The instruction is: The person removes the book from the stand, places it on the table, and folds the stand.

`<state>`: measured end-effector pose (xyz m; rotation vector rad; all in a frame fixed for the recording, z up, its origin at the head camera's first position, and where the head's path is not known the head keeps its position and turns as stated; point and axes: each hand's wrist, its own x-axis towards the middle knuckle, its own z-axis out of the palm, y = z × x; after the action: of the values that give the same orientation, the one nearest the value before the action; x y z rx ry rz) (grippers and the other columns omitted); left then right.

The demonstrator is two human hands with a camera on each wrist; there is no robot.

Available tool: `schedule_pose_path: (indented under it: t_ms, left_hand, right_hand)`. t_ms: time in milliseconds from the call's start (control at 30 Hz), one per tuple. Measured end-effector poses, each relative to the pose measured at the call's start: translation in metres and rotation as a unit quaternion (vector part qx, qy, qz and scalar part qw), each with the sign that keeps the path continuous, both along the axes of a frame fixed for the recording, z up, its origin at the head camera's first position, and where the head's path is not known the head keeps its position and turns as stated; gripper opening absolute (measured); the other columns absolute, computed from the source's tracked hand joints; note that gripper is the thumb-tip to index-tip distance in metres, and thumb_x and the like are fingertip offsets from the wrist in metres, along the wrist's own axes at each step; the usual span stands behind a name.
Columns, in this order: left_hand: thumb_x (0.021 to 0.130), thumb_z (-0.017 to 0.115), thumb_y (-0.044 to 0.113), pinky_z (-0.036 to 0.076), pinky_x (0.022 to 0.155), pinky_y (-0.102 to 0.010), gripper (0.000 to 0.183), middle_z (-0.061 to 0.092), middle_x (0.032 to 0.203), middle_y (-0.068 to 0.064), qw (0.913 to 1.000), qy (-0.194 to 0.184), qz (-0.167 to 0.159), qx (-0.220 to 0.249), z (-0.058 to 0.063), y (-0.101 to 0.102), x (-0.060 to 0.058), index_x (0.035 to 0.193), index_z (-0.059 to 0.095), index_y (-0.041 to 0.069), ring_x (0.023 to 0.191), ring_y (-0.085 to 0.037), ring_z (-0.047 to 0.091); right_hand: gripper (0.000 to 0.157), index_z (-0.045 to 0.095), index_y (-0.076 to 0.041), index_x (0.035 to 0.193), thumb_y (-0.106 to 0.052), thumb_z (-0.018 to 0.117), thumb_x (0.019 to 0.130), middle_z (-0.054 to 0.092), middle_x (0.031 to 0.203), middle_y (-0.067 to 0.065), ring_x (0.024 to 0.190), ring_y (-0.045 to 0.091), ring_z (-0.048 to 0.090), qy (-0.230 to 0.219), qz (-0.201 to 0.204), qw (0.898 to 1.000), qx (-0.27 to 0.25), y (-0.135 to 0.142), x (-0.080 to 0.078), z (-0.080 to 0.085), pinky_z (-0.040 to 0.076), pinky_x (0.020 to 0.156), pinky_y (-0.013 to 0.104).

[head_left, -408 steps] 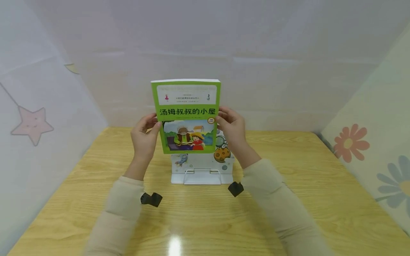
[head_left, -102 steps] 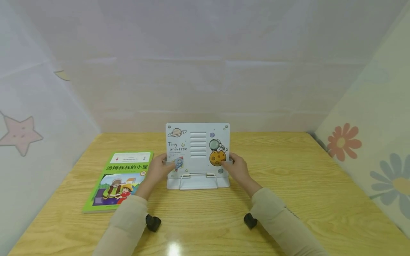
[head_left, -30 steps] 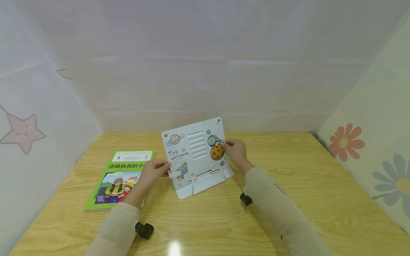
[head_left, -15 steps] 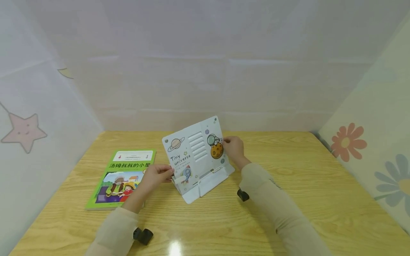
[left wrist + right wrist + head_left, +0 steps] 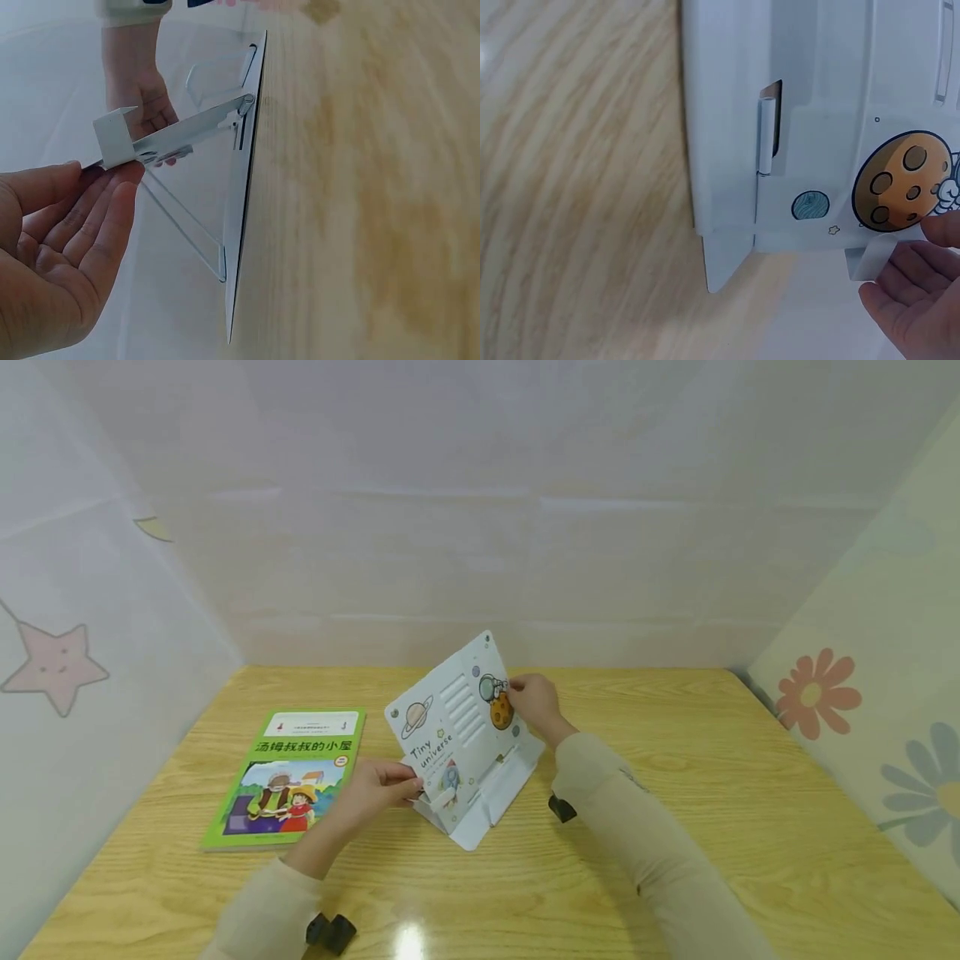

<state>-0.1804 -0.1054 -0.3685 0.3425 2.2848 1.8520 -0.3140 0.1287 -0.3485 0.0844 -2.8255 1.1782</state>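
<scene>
A white book stand [image 5: 468, 727] printed with planets, an astronaut and "Tiny universe" stands on the table at an angle, its left side nearer to me. My left hand [image 5: 375, 789] pinches its left edge beside the small side clip. In the left wrist view the stand [image 5: 240, 195] shows side-on, with a wire support leg behind the tilted panel, and my left hand's [image 5: 67, 255] thumb and fingers meet at the panel edge. My right hand [image 5: 536, 702] pinches the opposite edge near the orange planet. In the right wrist view, the right-hand clip [image 5: 870, 259] sits just by my fingers.
A green picture-covered book [image 5: 285, 785] lies flat on the wooden table [image 5: 675, 777], left of the stand and close to my left forearm. A pale cloth wall [image 5: 480, 543] rises behind the table, with patterned cloth at both sides.
The book, held up in both hands at first, now lies at the left. Both hands have since gripped the stand and turned it, left side toward me, right side away.
</scene>
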Motion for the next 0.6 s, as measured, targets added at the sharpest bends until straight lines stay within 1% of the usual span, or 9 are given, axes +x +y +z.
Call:
schedule_pose_path:
  t_ms: [200, 300, 433, 533, 600]
  left_hand:
    - [0.08, 0.059, 0.006, 0.051, 0.066, -0.032, 0.022, 0.062, 0.089, -0.018, 0.9995, 0.004, -0.031, -0.004, -0.002, 0.007, 0.003, 0.093, 0.061, -0.011, 0.076, -0.021, 0.06]
    - [0.08, 0.06, 0.007, 0.051, 0.065, -0.032, 0.022, 0.062, 0.089, -0.017, 0.9994, 0.006, -0.035, -0.006, -0.002, 0.01, 0.006, 0.092, 0.061, -0.011, 0.076, -0.021, 0.06]
    - [0.08, 0.06, 0.006, 0.051, 0.066, -0.032, 0.022, 0.062, 0.09, -0.017, 0.9998, 0.0, -0.022, 0.005, -0.002, 0.016, 0.009, 0.093, 0.061, -0.011, 0.077, -0.022, 0.06]
    - [0.079, 0.059, 0.004, 0.051, 0.066, -0.032, 0.022, 0.061, 0.09, -0.019, 0.9997, -0.004, -0.002, 0.023, -0.003, 0.022, 0.012, 0.094, 0.06, -0.013, 0.077, -0.023, 0.06]
    - [0.079, 0.059, 0.003, 0.051, 0.065, -0.031, 0.022, 0.061, 0.089, -0.02, 0.9996, -0.002, 0.012, 0.027, -0.003, 0.027, 0.014, 0.093, 0.06, -0.014, 0.075, -0.023, 0.06]
  right_hand:
    - [0.027, 0.058, 0.004, 0.106, -0.007, 0.049, 0.084, 0.057, 0.106, 0.016, 0.09, 0.024, 0.054, -0.008, 0.015, 1.0, 0.009, -0.011, -0.004, 0.004, 0.048, 0.072, 0.03]
    - [0.027, 0.059, 0.003, 0.106, -0.007, 0.049, 0.083, 0.058, 0.105, 0.015, 0.088, 0.023, 0.054, -0.006, 0.021, 1.0, 0.022, -0.015, -0.005, 0.006, 0.048, 0.072, 0.029]
    - [0.026, 0.06, 0.003, 0.105, -0.007, 0.049, 0.083, 0.059, 0.103, 0.014, 0.087, 0.022, 0.055, -0.012, 0.024, 0.999, 0.031, -0.02, -0.006, 0.009, 0.047, 0.072, 0.029]
    - [0.026, 0.06, 0.002, 0.105, -0.007, 0.049, 0.083, 0.059, 0.102, 0.014, 0.087, 0.022, 0.055, -0.019, 0.027, 0.999, 0.03, -0.024, -0.007, 0.011, 0.047, 0.072, 0.029]
    - [0.025, 0.06, 0.002, 0.104, -0.007, 0.05, 0.083, 0.059, 0.101, 0.014, 0.086, 0.022, 0.055, -0.019, 0.034, 0.999, 0.031, -0.026, -0.009, 0.012, 0.047, 0.072, 0.028]
